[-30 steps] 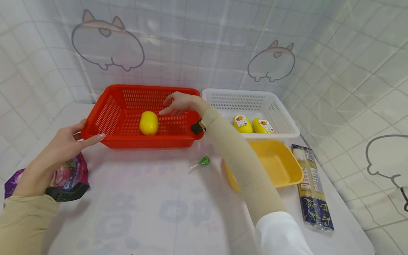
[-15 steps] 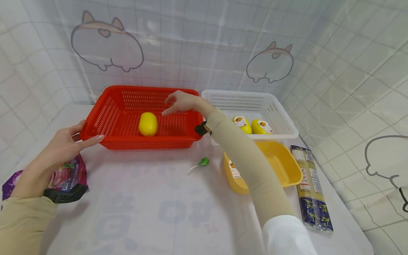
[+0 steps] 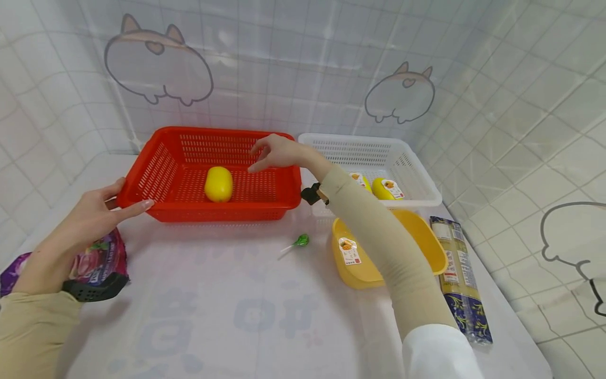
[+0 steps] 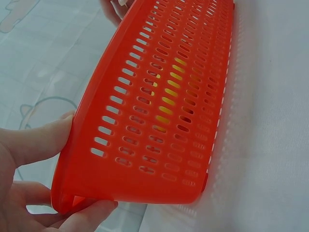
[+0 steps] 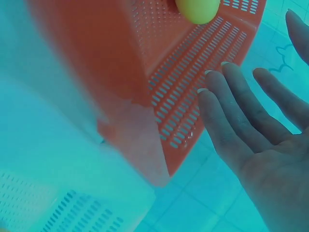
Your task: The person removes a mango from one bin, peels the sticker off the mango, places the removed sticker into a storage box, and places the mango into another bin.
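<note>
My left hand (image 3: 92,216) grips the front left corner of the red plastic basket (image 3: 222,211); in the left wrist view its thumb and fingers pinch the rim. A yellow, lemon-like fruit (image 3: 219,184) lies inside the basket, left of the middle. Over the basket's right part hovers my right hand (image 3: 279,152), holding nothing, its fingers relaxed and apart from the fruit. The right wrist view shows that hand's fingers (image 5: 241,108) loosely extended, with the fruit (image 5: 199,8) some way off.
Right of the red basket stands a white basket (image 3: 416,202) with two labelled yellow fruits (image 3: 385,188). In front of it is a yellow bin (image 3: 357,276), partly behind my right sleeve. A green lollipop (image 3: 301,240), a clear-and-blue packet (image 3: 461,279) and a purple bag (image 3: 101,260) lie on the table.
My right hand and forearm have drifted right, away from the yellow fruit, uncovering the yellow bin's label. My left hand keeps its grip on the basket corner.
</note>
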### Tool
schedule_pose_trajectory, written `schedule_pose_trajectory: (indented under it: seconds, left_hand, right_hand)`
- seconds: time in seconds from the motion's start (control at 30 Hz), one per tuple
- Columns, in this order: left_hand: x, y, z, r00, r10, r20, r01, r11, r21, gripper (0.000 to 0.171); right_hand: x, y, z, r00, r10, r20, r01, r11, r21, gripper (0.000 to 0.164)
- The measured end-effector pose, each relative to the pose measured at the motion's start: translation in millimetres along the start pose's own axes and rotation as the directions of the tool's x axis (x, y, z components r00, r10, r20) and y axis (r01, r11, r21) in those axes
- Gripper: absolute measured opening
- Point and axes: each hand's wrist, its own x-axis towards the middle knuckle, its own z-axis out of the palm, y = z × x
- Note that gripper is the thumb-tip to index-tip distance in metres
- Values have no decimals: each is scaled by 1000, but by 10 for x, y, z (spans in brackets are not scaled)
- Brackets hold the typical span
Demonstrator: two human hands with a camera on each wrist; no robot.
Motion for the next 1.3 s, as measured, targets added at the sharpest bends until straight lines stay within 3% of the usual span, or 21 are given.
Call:
schedule_pose_trajectory:
  seconds: [0.43, 1.03, 1.3]
  left_hand:
    - [7, -27, 1, 1000, 8, 2, -8, 1000, -1, 98]
    - [2, -2, -7, 1000, 0, -6, 0, 1000, 8, 98]
    - [6, 10, -17, 1000, -3, 0, 3, 1000, 7, 98]
  right_hand:
    - [-176, 148, -39, 996, -86, -15, 87, 995, 38, 50]
    - [-384, 376, -77, 995, -72, -68, 76, 996, 56, 48]
    - [-461, 454, -117, 996, -75, -50, 78, 994, 72, 46]
